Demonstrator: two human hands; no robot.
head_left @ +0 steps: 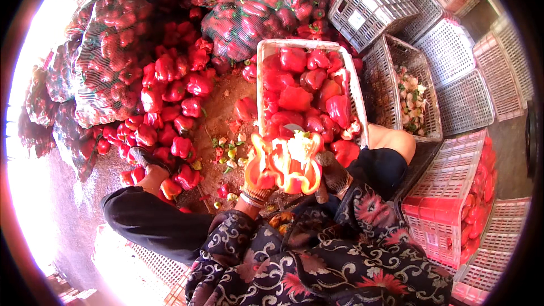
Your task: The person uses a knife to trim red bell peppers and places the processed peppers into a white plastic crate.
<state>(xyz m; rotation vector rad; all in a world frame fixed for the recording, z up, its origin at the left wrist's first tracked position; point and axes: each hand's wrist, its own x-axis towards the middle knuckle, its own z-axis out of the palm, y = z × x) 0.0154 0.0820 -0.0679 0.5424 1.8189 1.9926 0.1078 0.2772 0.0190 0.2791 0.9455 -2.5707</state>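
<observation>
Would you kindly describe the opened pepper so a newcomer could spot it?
Start at the pale crate of red peppers near the picture's centre. By its lower edge, the left hand holds the opened pepper. Its bright orange inside sets it apart from the red peppers.

to your left, strong white light floods in and washes out the edge of the pinkish-grey floor (85, 204). in front of you the floor shows a brown, soiled patch (220, 110). on your right, lattice-sided plastic crates (445, 45) in white, grey and faded pink crowd together beside a darker grey strip of floor (513, 150).
</observation>
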